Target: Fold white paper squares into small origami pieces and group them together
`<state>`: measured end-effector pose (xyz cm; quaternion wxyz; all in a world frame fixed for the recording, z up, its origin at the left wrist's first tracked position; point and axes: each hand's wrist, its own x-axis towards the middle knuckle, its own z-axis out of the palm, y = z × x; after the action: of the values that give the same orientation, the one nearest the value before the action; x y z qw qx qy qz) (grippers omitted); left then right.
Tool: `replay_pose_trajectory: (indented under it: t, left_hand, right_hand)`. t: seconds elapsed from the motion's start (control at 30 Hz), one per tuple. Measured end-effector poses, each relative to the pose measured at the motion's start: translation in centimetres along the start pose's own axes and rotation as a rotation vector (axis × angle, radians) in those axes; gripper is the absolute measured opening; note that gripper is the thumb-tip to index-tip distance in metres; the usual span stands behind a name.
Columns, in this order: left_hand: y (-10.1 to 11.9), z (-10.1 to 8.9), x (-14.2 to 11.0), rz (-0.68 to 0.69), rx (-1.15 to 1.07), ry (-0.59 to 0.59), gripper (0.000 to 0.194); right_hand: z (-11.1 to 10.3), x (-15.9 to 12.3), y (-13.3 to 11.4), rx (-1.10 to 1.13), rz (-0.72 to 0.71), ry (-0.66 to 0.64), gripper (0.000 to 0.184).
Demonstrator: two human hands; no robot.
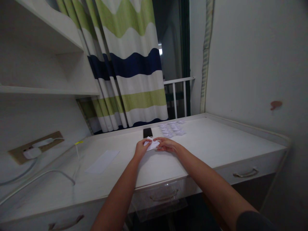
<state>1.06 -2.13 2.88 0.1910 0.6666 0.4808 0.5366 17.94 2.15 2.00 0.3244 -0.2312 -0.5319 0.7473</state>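
Note:
Between my two hands, just above the white desk, is a small piece of folded white paper (152,145). My left hand (141,148) pinches its left side with thumb and fingers. From the right, my right hand (167,144) grips the paper's other edge, its fingers curled. Behind the hands lies a dark phone (147,132), flat on the desk. Several folded white paper pieces (172,129) sit in rows to the right of the phone. Flat white paper sheets (103,161) lie to the left of my left arm.
The white desk (223,141) has raised back and side edges and drawers with metal handles (245,174). White cables (57,171) run across its left side from a wall socket (36,147). A shelf (48,93) overhangs the left; a striped curtain (141,81) hangs behind.

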Motion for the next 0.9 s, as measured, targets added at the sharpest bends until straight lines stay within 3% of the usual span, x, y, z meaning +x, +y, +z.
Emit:
replay_pose_trajectory:
  t: [0.17,0.37,0.6,0.9]
  left_hand:
    - [-0.2,0.0,0.1,0.000,-0.004,-0.005,0.014]
    - [-0.8,0.0,0.5,-0.116,-0.070,-0.041,0.020]
    - [-0.8,0.2,0.2,-0.253,-0.185,-0.081,0.037]
    - [-0.7,0.3,0.1,-0.151,-0.160,-0.170,0.051]
  right_hand:
    - [0.2,-0.1,0.0,-0.035,-0.029,0.030,0.039]
    - [0.8,0.2,0.2,-0.209,-0.162,0.135,0.023]
    - [1.1,0.6,0.2,-0.262,-0.254,0.263,0.025]
    - [0.7,0.7,0.0,-0.150,-0.248,0.382,0.020]
